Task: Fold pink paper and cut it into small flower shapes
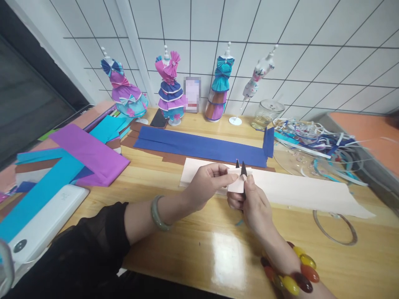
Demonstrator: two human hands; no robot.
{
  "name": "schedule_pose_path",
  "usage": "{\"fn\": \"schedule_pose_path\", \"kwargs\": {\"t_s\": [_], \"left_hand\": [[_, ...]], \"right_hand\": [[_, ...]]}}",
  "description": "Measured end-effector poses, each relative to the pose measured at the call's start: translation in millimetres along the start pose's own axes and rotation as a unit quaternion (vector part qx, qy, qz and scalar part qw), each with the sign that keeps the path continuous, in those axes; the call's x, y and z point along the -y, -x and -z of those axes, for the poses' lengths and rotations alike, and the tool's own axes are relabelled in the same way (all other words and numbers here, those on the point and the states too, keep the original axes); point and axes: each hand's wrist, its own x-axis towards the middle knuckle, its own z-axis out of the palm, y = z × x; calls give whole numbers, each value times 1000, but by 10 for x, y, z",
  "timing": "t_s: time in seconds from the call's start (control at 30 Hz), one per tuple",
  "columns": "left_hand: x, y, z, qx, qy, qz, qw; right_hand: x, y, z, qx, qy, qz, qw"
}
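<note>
My left hand pinches a small folded piece of pale pink paper between thumb and fingers. My right hand is closed around a pair of scissors, whose dark blades point away from me. The blades stand a little apart, at the upper edge of the folded piece; their handles are mostly hidden in my fingers. Under and behind both hands lies a long pale pink strip. Beyond it is a long dark blue strip, folded up at its right end.
Dressed mini mannequins and a bare floral one stand along the tiled wall. A glass is near a heap of coloured scraps at right. Purple sheets and a white device lie left. A ring lies front right.
</note>
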Motion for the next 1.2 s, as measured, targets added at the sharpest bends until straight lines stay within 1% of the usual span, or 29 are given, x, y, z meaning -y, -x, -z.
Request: {"fn": "schedule_pose_path", "kwargs": {"t_s": [0.1, 0.27, 0.47, 0.63, 0.9, 1.07, 1.2], "left_hand": [[-6, -7, 9, -1, -6, -1, 1000], [-14, -13, 28, 17, -21, 1, 1000], [-25, -13, 46, 24, -23, 15, 999], [-30, -25, 62, 23, -36, 15, 999], [-58, -23, 78, 32, -49, 23, 998], [-76, -30, 81, 38, -61, 12, 997], [-77, -39, 84, 32, -75, -9, 997]], "right_hand": [[6, 0, 5, 0, 23, 5, 1000], [-1, -15, 47, 14, 61, 24, 998], [-19, -34, 93, 28, 68, 17, 997], [3, -27, 96, 34, 69, 30, 997], [45, -10, 91, 24, 90, 31, 995], [52, -10, 85, 28, 80, 37, 996], [42, -9, 65, 20, 46, 21, 999]]}}
